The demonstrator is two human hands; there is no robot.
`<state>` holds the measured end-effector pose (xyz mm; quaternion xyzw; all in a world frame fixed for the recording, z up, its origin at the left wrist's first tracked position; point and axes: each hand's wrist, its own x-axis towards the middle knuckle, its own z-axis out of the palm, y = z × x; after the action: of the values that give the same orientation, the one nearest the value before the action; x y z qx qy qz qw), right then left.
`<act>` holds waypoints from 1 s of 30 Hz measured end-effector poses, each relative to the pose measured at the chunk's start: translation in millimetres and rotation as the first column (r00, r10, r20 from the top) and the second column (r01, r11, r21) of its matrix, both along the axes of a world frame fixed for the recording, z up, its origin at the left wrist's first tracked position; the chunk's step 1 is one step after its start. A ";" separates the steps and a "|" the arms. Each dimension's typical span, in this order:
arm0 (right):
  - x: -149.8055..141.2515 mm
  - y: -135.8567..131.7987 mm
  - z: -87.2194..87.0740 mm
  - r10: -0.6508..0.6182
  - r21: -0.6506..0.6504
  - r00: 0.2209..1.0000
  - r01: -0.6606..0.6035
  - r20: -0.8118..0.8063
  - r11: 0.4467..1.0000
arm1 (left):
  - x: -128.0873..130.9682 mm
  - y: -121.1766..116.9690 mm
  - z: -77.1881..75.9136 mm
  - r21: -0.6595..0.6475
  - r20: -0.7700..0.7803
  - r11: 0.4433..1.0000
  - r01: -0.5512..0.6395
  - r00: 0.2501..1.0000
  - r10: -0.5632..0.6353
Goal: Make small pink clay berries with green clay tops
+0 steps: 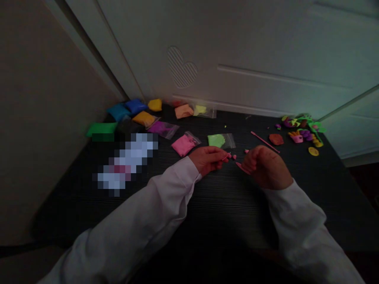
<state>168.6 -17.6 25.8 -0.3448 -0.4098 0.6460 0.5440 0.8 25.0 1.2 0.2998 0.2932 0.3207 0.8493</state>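
Dark table (225,213), wood-grained, spans the scene; white panel (266,47) stands along its far side, with a ribbed heart (182,68) in relief.

Person seated or standing at the near side, cannot tell which; pale sleeves reach in over the table. Right hand (268,167): fingers curled narrow around a pointed pink tool (242,167), its tip directed left; grip detail under the palm cannot be told. Left hand (209,159): thumb and fingers pinched together on a small pink piece (225,156), just above the table's middle. Hands apart, tool tip between them.

Left of the hands, a pixelated patch (127,161); what it covers cannot be told. Packets beyond it: green packet (102,129) farthest left, then teal packet (118,112), blue packet (136,105), orange packet (144,118), yellow packet (155,105) and purple packet (160,127). Pink packet (184,144) and light green packet (216,141) sit just beyond the left hand; peach packet (183,111) lies farther back.

Far right: cluster of shaped pieces, including a green flower (316,126). Pink rod (265,142) lies slanted beyond the right hand, with a flat red piece (276,139) beside it. Yellow disc (313,151) rests nearer than the cluster. Smallest noted: pink bit (234,157) between the hands; green crumb (225,126) farther back.
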 end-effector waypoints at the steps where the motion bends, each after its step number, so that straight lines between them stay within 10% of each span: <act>1: -0.1 -0.1 0.1 -0.005 -0.008 1.000 0.005 0.004 1.000 | -0.1 0.1 -0.4 0.001 0.000 1.000 0.000 1.000 0.000; 30: -0.2 -1.9 2.2 0.016 -0.032 0.995 -0.013 0.096 0.999 | -0.7 0.7 0.4 -0.019 0.003 1.000 -0.005 1.000 0.005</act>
<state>168.4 -19.5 28.0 -0.3811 -0.4278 0.6388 0.5135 0.2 25.7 1.5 0.2906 0.2955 0.3205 0.8518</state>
